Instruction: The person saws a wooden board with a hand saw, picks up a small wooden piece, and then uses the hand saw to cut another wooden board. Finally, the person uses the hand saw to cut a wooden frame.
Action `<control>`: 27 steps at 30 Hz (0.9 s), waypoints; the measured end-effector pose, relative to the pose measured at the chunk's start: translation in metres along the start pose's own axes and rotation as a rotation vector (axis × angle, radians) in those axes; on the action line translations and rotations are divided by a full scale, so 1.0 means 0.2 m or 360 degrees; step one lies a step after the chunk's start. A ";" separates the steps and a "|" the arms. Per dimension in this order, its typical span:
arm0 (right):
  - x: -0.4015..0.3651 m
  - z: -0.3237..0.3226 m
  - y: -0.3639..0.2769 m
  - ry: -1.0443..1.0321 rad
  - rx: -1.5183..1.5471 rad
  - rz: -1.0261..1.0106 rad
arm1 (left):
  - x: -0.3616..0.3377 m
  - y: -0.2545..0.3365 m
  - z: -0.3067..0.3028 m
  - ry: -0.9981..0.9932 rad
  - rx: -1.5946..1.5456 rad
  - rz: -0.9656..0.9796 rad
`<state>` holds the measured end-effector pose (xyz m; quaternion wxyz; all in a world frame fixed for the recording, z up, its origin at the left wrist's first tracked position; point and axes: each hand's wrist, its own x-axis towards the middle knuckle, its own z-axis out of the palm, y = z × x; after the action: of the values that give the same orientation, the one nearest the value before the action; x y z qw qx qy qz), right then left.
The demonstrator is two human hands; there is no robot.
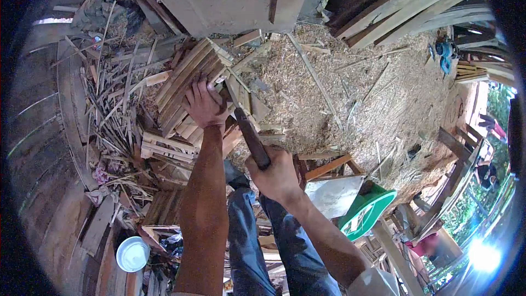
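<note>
My left hand [205, 103] lies with its fingers spread on a stack of wooden slats [189, 71]. In my right hand [275, 174] is a long tool with a dark handle [252, 140]; my fingers are wrapped round the handle's near end. The tool points up and left toward the slats, and its far end is beside my left hand. Its kind is hard to make out, because the working end blends in with the wood. Short pieces of wood [238, 93] lie around that end.
Sawdust [318, 87] covers the ground. Thin scrap sticks [118, 98] pile up at left. A white bucket [132, 254] stands at lower left, a green plastic object [368, 211] at lower right. Long planks [405, 8] and a blue tool [445, 55] are at upper right. Another person's sleeve [498, 130] shows at right.
</note>
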<state>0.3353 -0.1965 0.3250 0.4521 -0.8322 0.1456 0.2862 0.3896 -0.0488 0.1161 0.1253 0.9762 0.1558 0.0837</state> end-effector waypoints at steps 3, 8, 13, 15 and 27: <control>-0.18 -0.04 -0.02 -0.0044 0.0025 0.0080 | 0.02 0.00 -0.02 -0.0013 -0.0003 -0.0029; -0.30 -0.06 0.01 -0.0002 0.0132 0.0035 | 0.03 0.00 0.00 0.0109 -0.0101 0.0062; 0.08 0.09 0.06 -0.0028 -0.0118 -0.0102 | 0.02 -0.01 0.01 0.0161 -0.0030 0.0086; -0.13 0.01 0.05 -0.0053 -0.0056 -0.0094 | 0.01 -0.01 0.02 0.0143 -0.0012 0.0084; -0.16 -0.01 0.03 -0.0088 -0.0026 -0.0033 | 0.02 0.00 0.01 0.0032 -0.0010 -0.0013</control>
<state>0.3070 -0.2023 0.3405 0.4521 -0.8291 0.1222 0.3055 0.3940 -0.0486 0.1157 0.1270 0.9743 0.1607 0.0936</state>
